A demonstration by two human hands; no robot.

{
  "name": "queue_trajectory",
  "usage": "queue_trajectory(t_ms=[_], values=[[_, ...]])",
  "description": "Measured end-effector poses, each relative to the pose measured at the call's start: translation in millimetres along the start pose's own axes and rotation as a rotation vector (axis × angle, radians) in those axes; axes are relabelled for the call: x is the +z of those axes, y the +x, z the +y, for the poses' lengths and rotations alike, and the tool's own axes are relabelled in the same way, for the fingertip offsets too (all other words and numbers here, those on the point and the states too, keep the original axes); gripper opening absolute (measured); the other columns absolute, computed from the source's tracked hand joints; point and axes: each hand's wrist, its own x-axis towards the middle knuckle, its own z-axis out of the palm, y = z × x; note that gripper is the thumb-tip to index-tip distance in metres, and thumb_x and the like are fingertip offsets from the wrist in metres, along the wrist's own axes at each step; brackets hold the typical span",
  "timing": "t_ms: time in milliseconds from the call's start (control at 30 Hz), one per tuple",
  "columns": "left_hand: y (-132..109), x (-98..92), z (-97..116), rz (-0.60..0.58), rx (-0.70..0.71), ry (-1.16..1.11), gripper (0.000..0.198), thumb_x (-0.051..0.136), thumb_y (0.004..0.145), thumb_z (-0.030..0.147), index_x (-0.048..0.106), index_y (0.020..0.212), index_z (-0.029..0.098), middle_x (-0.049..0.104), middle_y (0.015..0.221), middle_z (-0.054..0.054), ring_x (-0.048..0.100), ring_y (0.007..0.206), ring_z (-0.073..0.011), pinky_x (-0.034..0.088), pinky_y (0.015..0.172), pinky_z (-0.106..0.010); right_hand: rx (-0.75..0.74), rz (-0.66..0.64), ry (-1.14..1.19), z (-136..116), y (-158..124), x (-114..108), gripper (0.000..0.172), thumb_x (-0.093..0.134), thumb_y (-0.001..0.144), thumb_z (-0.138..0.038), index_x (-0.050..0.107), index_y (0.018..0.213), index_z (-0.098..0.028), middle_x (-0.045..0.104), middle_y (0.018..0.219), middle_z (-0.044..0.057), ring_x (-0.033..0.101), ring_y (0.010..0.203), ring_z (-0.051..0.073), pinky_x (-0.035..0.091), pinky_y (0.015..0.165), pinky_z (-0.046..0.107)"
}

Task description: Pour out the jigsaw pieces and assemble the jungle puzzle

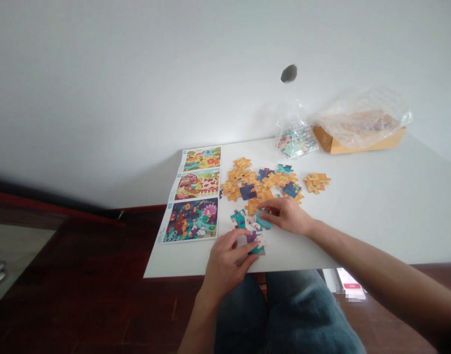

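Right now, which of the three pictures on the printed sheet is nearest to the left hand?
The bottom picture, dark blue, just beside the left hand; the two above it are lighter, green and yellow.

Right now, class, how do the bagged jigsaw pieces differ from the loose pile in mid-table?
The bagged pieces sit inside clear plastic by the orange box; the loose pile lies spread beside the picture sheet. The bagged pieces show pale printed faces; the loose pile shows mostly orange backs. Both lie on the white table.
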Motion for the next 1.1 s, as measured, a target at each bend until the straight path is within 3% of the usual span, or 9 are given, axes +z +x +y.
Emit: queue_trajectory(t_ms=[167, 300, 467, 700, 867, 1100], values=[[-0.2, 2.0, 0.3, 0.111, -0.071, -0.091, 0.024, 0.065, 0.091, 0.027, 0.071, 0.115, 0.025, 0.064, 0.121, -0.009, 0.064, 0.093, -0.0186, 0.056, 0.082, -0.035, 0.013, 0.016, -0.016, 1.1, 0.9, 0.2, 0.025, 0.066, 0.088, -0.033, 0.074, 0.104, -0.016, 0.068, 0.073, 0.002, 0.053, 0.057, 0.011, 0.041, 0.057, 0.024], [2.9, 8.7, -1.3, 0.272, -0.171, -0.026, 0.023, 0.059, 0.095, 0.021, 0.069, 0.115, 0.021, 0.063, 0.121, -0.01, 0.063, 0.109, -0.0212, 0.056, 0.095, -0.037, 0.032, 0.026, -0.031, 1.3, 2.1, -0.2, 0.023, 0.067, 0.087, -0.032, 0.074, 0.103, -0.017, 0.066, 0.07, 0.001, 0.052, 0.056, 0.01, 0.04, 0.057, 0.024], [5.8, 16.3, -3.7, 0.245, -0.186, 0.065, 0.03, 0.056, 0.096, 0.021, 0.064, 0.125, 0.021, 0.061, 0.133, -0.011, 0.06, 0.123, -0.0237, 0.052, 0.105, -0.041, 0.055, 0.029, -0.048, 1.7, 2.2, -0.6, 0.023, 0.067, 0.087, -0.032, 0.074, 0.103, -0.017, 0.065, 0.068, 0.0, 0.052, 0.057, 0.011, 0.04, 0.056, 0.023], [6.7, 15.6, -5.4, 0.27, -0.22, 0.039, 0.019, 0.056, 0.095, 0.021, 0.069, 0.11, 0.021, 0.066, 0.124, -0.009, 0.063, 0.118, -0.0227, 0.054, 0.103, -0.04, 0.093, 0.066, -0.113, 3.8, 5.7, -0.5, 0.024, 0.066, 0.087, -0.031, 0.075, 0.105, -0.018, 0.068, 0.071, 0.001, 0.055, 0.059, 0.011, 0.04, 0.058, 0.024], [10.5, 14.2, -8.7, 0.305, -0.255, 0.039, 0.015, 0.06, 0.093, 0.02, 0.073, 0.101, 0.021, 0.065, 0.129, -0.01, 0.066, 0.116, -0.0234, 0.056, 0.1, -0.041, 0.059, 0.053, -0.129, 5.5, 5.0, 0.3, 0.025, 0.065, 0.089, -0.032, 0.074, 0.108, -0.019, 0.069, 0.074, 0.002, 0.057, 0.061, 0.012, 0.042, 0.06, 0.024], [18.2, 12.0, -12.5, 0.28, -0.229, 0.016, 0.02, 0.055, 0.094, 0.015, 0.073, 0.098, 0.021, 0.067, 0.13, -0.01, 0.066, 0.117, -0.0242, 0.056, 0.101, -0.043, 0.049, 0.053, -0.233, -3.0, 6.4, 7.1, 0.023, 0.064, 0.091, -0.033, 0.075, 0.106, -0.02, 0.074, 0.088, 0.005, 0.061, 0.068, 0.014, 0.044, 0.065, 0.026]])
